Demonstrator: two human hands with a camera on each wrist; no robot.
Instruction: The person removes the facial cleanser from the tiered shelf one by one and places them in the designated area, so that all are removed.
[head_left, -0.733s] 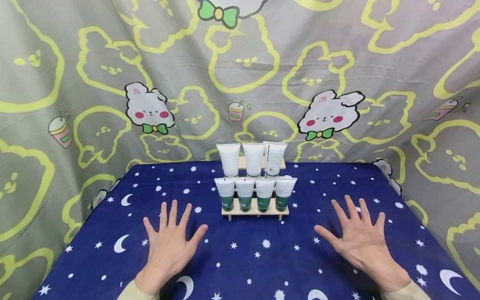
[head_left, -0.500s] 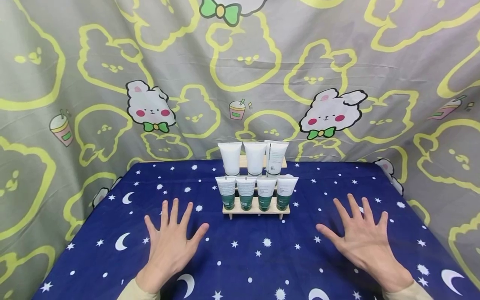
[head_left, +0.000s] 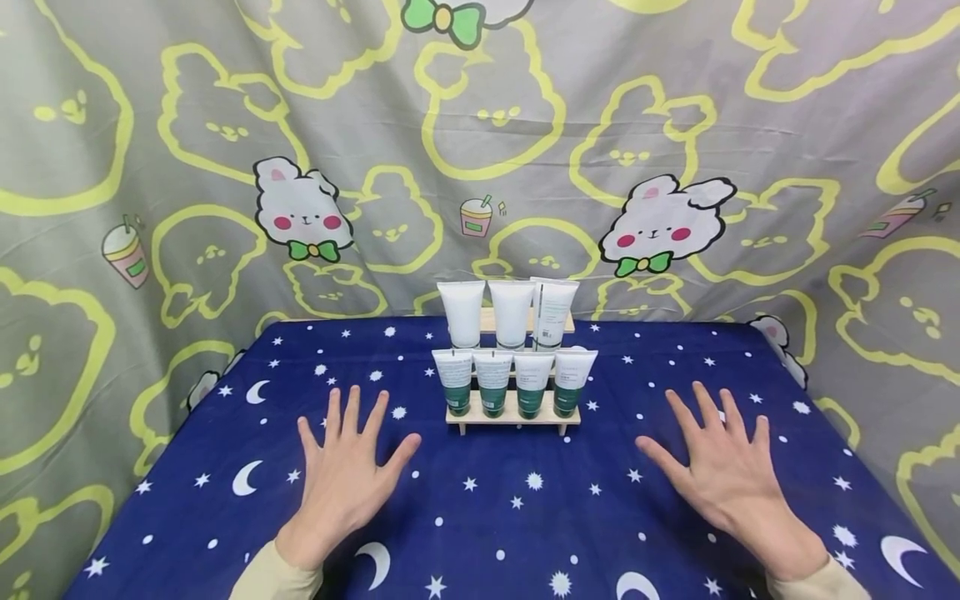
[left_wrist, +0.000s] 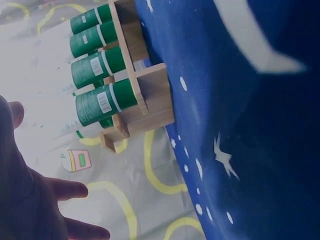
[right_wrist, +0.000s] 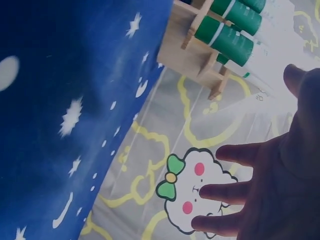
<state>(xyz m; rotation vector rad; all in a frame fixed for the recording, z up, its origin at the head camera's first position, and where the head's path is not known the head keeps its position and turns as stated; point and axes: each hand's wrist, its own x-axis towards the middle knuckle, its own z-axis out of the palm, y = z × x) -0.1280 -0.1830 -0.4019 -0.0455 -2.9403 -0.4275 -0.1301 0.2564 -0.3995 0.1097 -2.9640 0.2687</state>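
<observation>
A tiered wooden rack (head_left: 513, 419) stands on the table, holding squeeze tubes in two rows. Several small white-and-green tubes, such as the front-right tube (head_left: 572, 382), line the lower tier. Three larger white tubes, among them the back-left tube (head_left: 462, 313), stand behind on a higher tier. Left of the rack, my left hand (head_left: 347, 477) is held palm down with fingers spread, touching no tube. My right hand (head_left: 731, 475) mirrors it on the right, fingers also spread and holding nothing. In the left wrist view, green tube ends (left_wrist: 106, 102) appear beyond my thumb.
A dark blue cloth (head_left: 487, 517) with white stars and moons covers the table. Behind it and along both sides hangs a grey curtain (head_left: 360, 125) with yellow outlines and rabbit faces. The rack sits toward the table's back edge, between my hands.
Both hands have shifted very slightly forward, the left with a small turn of its fingers. The head view has drifted a little. The rack and tubes stay in place.
</observation>
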